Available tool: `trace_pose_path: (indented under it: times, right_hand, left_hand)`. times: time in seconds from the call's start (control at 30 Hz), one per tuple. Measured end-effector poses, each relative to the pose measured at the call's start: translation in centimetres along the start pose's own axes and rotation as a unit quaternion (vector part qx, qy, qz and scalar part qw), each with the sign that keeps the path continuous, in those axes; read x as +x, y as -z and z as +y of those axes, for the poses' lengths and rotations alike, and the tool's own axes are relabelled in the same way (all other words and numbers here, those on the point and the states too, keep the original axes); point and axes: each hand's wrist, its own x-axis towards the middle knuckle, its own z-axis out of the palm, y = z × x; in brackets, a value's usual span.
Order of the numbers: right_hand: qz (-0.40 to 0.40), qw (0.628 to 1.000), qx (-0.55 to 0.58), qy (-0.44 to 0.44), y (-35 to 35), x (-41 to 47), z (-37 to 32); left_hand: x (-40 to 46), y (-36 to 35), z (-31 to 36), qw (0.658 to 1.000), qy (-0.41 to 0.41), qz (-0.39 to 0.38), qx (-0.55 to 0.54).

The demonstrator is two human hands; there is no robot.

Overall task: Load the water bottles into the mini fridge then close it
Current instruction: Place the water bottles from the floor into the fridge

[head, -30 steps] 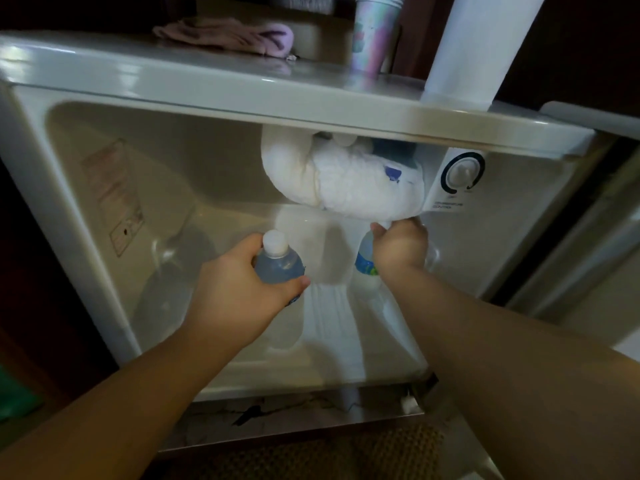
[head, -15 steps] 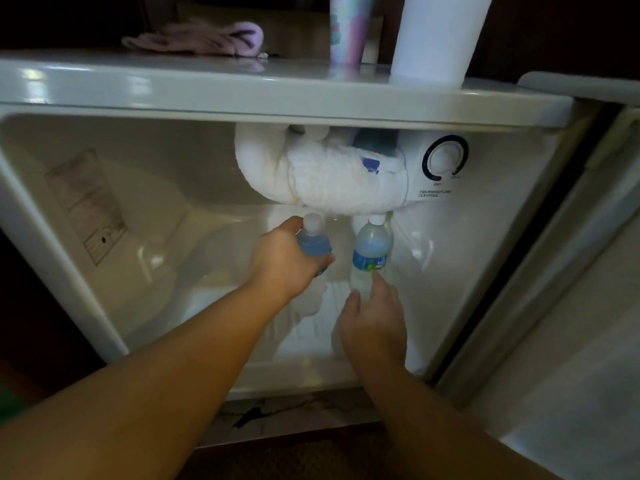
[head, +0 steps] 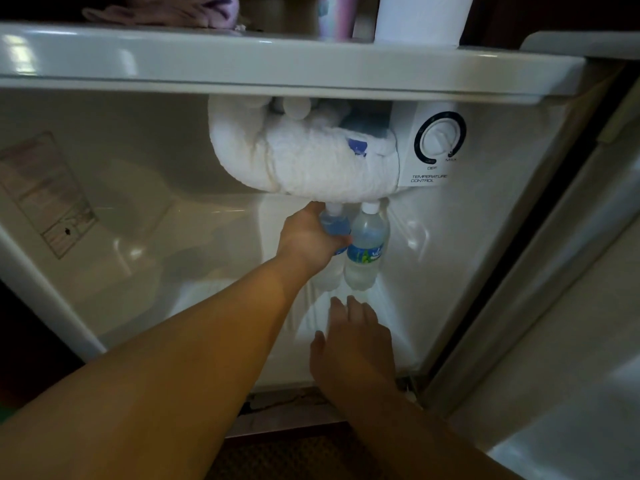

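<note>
Now, head view: my left hand (head: 308, 237) has its fingers wrapped around a blue bottle (head: 334, 225) deep inside the mini fridge (head: 138, 209), touching the labelled bottle (head: 365, 247) standing beside it. Right hand (head: 353, 336) hangs open, empty. I judge the bottles heavy, smooth, maybe slippery; grip mid-body.

Two water bottles (head: 365, 251) stand on fridge floor (head: 214, 296).

Head view — close, down into fridge (head: 450, 271)
</note>
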Motion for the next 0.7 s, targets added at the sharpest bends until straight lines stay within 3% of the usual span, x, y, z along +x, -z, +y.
trace_pose_path:
  times: [0.2, 0.33, 0.47, 0.57, 0.7]
  right_hand:
    - [0.004, 0.992, -0.065, 0.11, -0.7, 0.1, -0.4]
    - [0.075, 0.969, -0.019, 0.233, 1.1, 0.0, -1.9]
    - [0.111, 0.905, 0.022, 0.409, 1.8, -0.5, -4.8]
    - [0.071, 0.862, 0.049, 0.499, 1.8, -1.6, -8.6]
    - [0.021, 0.78, 0.11, 0.615, 0.9, -4.7, -14.2]
  left_hand:
    - [-1.6, 1.4, -0.1, 0.999, -0.017, -0.018, 0.024]
    - [-6.6, 6.1, 0.1, 0.995, -0.019, 0.007, 0.096]
    - [-14.6, 14.0, -0.5, 0.996, -0.018, -0.044, 0.077]
    - [-19.7, 21.2, -0.2, 0.994, 0.043, -0.095, 0.037]
    - [-26.3, 30.9, -0.8, 0.989, 0.124, -0.081, -0.013]
